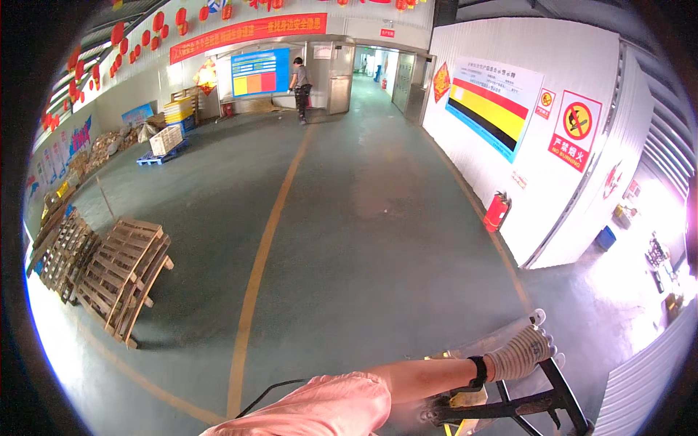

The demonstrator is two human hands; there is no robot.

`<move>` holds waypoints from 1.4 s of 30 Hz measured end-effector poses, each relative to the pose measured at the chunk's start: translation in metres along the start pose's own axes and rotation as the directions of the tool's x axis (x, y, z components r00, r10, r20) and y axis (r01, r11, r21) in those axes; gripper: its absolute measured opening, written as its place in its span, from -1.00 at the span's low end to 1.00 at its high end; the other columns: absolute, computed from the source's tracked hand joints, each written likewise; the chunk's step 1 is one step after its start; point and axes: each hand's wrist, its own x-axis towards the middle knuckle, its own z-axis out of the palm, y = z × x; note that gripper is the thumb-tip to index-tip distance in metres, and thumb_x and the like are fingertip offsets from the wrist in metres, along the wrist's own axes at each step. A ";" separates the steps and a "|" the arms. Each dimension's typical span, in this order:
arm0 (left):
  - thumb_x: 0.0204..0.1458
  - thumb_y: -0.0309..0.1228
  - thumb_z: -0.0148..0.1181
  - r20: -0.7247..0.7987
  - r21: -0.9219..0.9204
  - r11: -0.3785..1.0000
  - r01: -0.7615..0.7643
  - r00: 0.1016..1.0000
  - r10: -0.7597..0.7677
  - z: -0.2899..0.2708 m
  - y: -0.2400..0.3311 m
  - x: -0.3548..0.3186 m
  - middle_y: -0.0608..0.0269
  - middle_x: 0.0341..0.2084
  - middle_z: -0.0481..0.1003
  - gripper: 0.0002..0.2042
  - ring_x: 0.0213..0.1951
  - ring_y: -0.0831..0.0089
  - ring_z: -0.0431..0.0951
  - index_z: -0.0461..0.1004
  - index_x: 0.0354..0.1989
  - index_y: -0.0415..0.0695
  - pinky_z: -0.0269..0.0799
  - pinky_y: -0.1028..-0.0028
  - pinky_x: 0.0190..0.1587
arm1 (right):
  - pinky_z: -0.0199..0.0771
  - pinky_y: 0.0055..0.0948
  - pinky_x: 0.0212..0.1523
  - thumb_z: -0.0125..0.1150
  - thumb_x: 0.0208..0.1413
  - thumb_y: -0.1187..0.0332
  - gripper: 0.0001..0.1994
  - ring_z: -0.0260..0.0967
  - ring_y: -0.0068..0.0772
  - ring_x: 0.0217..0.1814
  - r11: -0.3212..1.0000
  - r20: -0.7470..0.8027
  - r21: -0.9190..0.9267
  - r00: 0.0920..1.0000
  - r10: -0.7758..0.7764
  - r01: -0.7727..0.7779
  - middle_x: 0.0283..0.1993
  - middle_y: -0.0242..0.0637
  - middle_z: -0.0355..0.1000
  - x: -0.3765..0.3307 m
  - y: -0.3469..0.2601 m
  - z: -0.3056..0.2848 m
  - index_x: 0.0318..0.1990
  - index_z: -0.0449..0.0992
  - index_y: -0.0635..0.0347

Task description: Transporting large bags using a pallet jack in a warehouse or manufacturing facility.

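Observation:
My left arm, in a pink sleeve (327, 400) with a black band on the wrist (478, 371), reaches across the lower edge toward the right. My left hand (518, 354) wears a striped grey-white knit glove. Its fingers are closed over the top of a black metal handle frame (542, 401), which looks like that of a hand pallet truck. Beneath the forearm, yellow parts (469, 398) of the same equipment show. Most of its body is hidden by my arm or cut off by the lower edge. My right hand is out of view.
Wooden pallets (122, 272) lean at the left. Yellow floor lines (270, 240) run toward a far doorway (374, 76). A person (300, 87) stands near it. A red fire extinguisher (497, 211) stands by the white wall (465, 156) at right. A blue pallet (163, 151) carries a white crate.

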 end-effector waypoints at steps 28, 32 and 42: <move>-0.16 -0.51 0.30 0.134 0.135 0.895 0.426 0.887 -0.442 0.098 -0.027 0.110 0.08 -0.51 0.57 -0.90 -0.32 0.04 0.62 0.60 -0.42 -0.07 0.52 0.18 -0.27 | 0.37 -0.46 0.21 0.14 0.26 0.47 -0.76 0.45 -0.44 0.11 0.395 -0.043 0.864 0.828 -0.559 0.311 0.03 -0.23 0.56 0.260 -0.272 0.063 0.04 0.57 0.26; -0.18 -0.49 0.31 0.174 0.172 0.893 0.417 0.879 -0.444 0.113 -0.023 0.116 0.08 -0.49 0.57 -0.90 -0.31 0.02 0.61 0.59 -0.43 -0.08 0.52 0.16 -0.24 | 0.38 -0.46 0.19 0.13 0.28 0.42 -0.75 0.47 -0.44 0.09 0.329 -0.072 0.891 0.813 -0.578 0.312 0.01 -0.28 0.59 0.311 -0.264 0.154 0.06 0.58 0.18; -0.19 -0.41 0.30 -0.006 0.053 0.904 0.424 0.906 -0.424 0.117 -0.009 0.115 0.05 -0.46 0.53 -0.90 -0.28 -0.04 0.55 0.57 -0.45 -0.08 0.46 0.11 -0.22 | 0.54 -0.37 -0.05 0.21 0.11 0.36 -0.81 0.57 -0.18 -0.12 0.838 0.436 0.488 0.764 -0.475 0.243 -0.15 -0.19 0.63 0.249 -0.107 0.423 -0.18 0.69 0.14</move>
